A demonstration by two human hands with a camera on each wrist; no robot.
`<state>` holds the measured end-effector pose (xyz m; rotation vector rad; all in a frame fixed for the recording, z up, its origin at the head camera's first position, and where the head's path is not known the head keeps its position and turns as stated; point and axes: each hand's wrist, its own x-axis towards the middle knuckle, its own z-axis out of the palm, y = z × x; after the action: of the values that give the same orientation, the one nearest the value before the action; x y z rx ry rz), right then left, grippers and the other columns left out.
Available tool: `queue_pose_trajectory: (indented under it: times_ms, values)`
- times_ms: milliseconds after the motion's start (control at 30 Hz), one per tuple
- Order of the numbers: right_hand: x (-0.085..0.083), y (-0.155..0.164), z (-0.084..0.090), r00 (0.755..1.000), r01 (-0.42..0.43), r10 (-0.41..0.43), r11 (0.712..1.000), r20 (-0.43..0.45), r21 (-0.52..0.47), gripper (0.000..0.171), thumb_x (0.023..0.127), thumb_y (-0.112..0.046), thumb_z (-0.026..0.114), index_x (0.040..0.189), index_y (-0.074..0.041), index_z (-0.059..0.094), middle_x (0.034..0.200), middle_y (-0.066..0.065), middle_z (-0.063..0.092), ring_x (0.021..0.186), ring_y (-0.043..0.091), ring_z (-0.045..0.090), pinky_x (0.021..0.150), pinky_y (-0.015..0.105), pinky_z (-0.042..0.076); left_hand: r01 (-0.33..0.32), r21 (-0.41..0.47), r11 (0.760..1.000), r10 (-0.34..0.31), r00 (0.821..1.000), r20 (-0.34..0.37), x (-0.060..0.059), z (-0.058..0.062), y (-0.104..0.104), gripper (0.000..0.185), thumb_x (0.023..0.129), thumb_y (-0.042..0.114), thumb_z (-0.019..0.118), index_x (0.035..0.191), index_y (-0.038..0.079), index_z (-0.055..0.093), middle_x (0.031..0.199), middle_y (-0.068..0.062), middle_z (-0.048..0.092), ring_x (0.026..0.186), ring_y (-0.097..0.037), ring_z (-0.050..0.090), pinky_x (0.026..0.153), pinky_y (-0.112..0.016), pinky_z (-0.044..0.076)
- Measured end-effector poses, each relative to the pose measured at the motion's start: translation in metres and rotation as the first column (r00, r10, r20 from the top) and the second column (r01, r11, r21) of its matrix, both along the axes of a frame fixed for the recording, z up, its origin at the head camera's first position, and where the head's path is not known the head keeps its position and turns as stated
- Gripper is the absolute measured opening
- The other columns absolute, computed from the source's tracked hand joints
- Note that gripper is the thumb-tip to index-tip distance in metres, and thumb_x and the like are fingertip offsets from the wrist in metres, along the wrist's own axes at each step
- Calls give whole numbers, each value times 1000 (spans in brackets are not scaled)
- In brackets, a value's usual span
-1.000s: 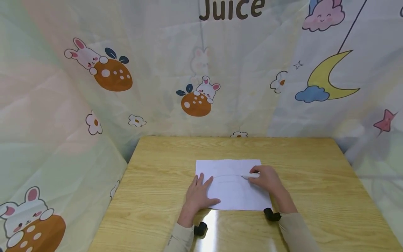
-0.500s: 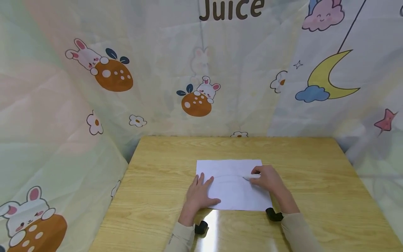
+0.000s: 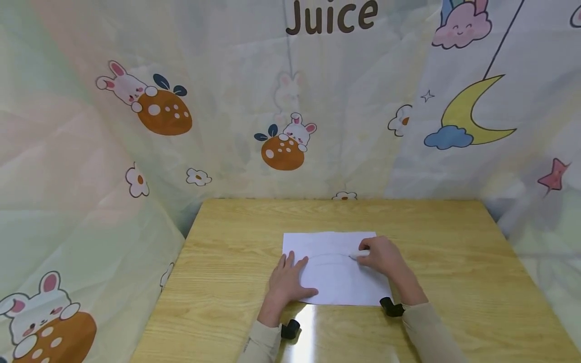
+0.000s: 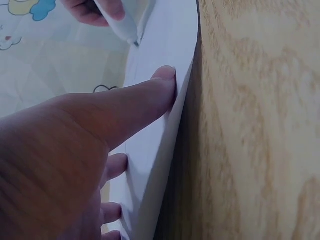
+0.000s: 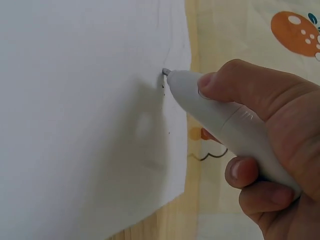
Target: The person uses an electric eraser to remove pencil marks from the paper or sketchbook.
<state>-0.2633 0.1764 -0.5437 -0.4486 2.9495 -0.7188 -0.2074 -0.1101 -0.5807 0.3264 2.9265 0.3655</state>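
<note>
Hands: left hand (image 3: pixel 287 282) lies flat with straight fingers pressing the paper (image 3: pixel 336 280); right hand (image 3: pixel 383 257) grips a white pen (image 5: pixel 225 117), tip touching the sheet mid-bench (image 3: pixel 454 242).

My wooden table (image 3: pixel 454 242) in a cartoon-curtained corner.
Pale cloth (image 3: pixel 227 75) hangs behind and beside my table's far edge, printed with rabbits, a moon (image 3: pixel 472 113) and "Juice" (image 3: pixel 331 16).

One paper sheet (image 3: pixel 336 275), one pen (image 5: pixel 225 120), two hands.
</note>
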Motion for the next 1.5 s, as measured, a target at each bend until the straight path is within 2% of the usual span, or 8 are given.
queue_pose_trajectory:
  times_ms: [400,633,933,1133,1333,1500]
  values:
    - [4,2,-10,998,-39,39,999,-40,-14,18,77,-19,81,87,-7,73,84,3,69,71,14,58,69,36,53,12,-5,1000,-12,1000,8,5,2,-1,93,71,69,71,148,23,43,155,-20,27,142,-40,22,108,-51,33]
    - [-1,-2,-7,996,-45,44,999,-79,-10,16,75,-17,80,85,-6,73,82,3,69,69,14,56,68,37,53,4,8,1000,-4,1000,-21,4,2,-2,92,71,67,72,147,23,45,154,-20,28,141,-41,23,107,-52,34]
    - [-2,-2,-2,994,-81,81,997,-76,12,15,75,-16,79,84,-6,72,82,4,69,67,13,55,65,36,51,-7,-4,1000,7,999,-41,2,2,2,92,68,67,75,145,24,48,152,-19,33,139,-40,27,104,-51,37]
    - [1,-1,-6,999,-28,28,1000,-32,9,16,75,-18,81,84,-9,72,82,1,68,68,12,55,66,36,51,-8,-2,1000,8,1000,-28,3,3,1,92,67,65,76,144,22,49,151,-20,33,138,-42,28,103,-52,38]
    - [-2,-4,-4,999,-35,34,999,-36,-17,15,77,-18,79,86,-8,72,85,3,69,71,15,57,69,38,52,-4,28,1000,5,999,-50,1,3,0,91,67,64,77,143,22,50,151,-20,33,139,-42,28,103,-52,38]
    - [-1,-2,-3,1000,-6,6,1000,1,-7,16,76,-17,80,85,-7,72,84,3,69,69,14,55,66,36,51,1,3,1000,-1,999,-46,-1,4,2,92,67,65,77,144,22,49,151,-20,33,138,-42,28,104,-52,37]
